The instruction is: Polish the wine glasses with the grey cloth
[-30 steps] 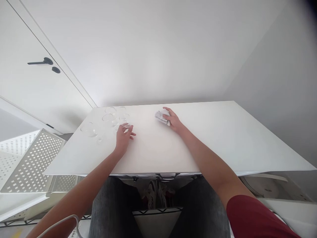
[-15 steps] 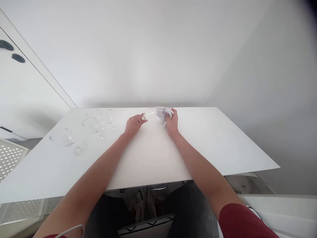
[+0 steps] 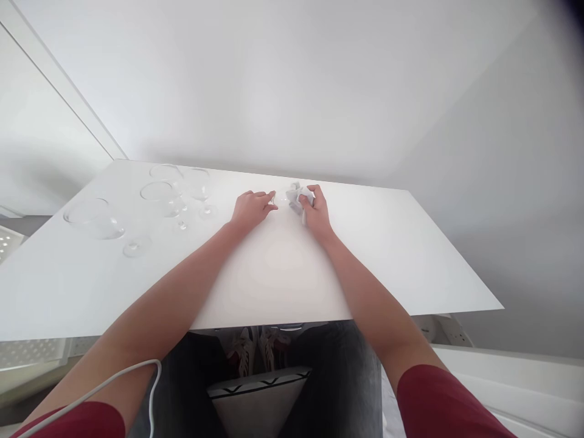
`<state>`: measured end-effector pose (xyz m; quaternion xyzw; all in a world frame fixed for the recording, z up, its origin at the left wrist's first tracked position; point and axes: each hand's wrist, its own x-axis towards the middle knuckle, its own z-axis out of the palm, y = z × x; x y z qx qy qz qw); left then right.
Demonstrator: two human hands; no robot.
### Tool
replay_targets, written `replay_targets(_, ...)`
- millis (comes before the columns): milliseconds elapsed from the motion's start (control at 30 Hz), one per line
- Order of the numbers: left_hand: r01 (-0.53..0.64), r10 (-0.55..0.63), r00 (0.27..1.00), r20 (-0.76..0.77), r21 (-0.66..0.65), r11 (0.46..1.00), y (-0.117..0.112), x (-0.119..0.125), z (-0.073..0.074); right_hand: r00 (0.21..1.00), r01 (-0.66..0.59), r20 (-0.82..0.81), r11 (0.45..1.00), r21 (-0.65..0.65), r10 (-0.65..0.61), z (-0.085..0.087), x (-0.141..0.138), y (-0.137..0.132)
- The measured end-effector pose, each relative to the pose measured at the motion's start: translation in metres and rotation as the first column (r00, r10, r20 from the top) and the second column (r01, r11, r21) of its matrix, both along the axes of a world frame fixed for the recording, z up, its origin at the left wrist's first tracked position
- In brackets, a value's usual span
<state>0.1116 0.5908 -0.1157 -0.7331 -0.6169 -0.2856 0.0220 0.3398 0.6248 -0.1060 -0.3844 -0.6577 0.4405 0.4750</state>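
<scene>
My left hand [image 3: 252,208] lies on the white table [image 3: 283,274] near its far edge, fingers curled round a small clear glass [image 3: 280,198] that is hard to make out. Just to its right, my right hand [image 3: 316,211] is closed on a crumpled white cloth [image 3: 295,196], which it presses against the glass. The two hands are nearly touching.
Several clear stemmed glasses stand at the far left of the table: a wide one [image 3: 93,218] nearest the left edge, another [image 3: 159,196] behind it, and a smaller one [image 3: 201,186]. A white cable [image 3: 137,372] crosses my left sleeve. White walls rise behind the table.
My left hand took a glass from the group on the left and carried it right to the cloth. My right hand picked the cloth up against it. The view has swung right.
</scene>
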Motion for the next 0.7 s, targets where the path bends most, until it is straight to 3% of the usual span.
replay_targets(133,0.186,-0.183,0.979,-0.093,0.025,0.982,-0.005,-0.001,-0.001,0.971,-0.239,0.004,0.97,-0.043,0.24,0.005,0.008,-0.007)
replay_targets(267,0.159,-0.156,0.986,-0.059,0.056,0.986,-0.008,-0.004,0.001,0.931,-0.364,-0.025,0.928,-0.081,0.363,0.005,0.013,-0.004)
replay_targets(367,0.123,-0.122,0.992,-0.015,0.036,0.992,-0.008,-0.003,0.0,0.946,-0.323,-0.059,0.944,-0.059,0.32,0.0,0.014,0.005)
replay_targets(533,0.098,-0.1,0.993,0.066,0.037,0.995,-0.01,0.004,-0.005,0.99,-0.074,-0.121,0.997,0.027,0.076,-0.001,0.013,0.007)
replay_targets(700,0.093,-0.091,0.996,-0.019,0.089,0.992,-0.01,0.002,-0.005,0.981,-0.189,0.065,0.974,0.122,0.182,0.01,0.014,-0.01)
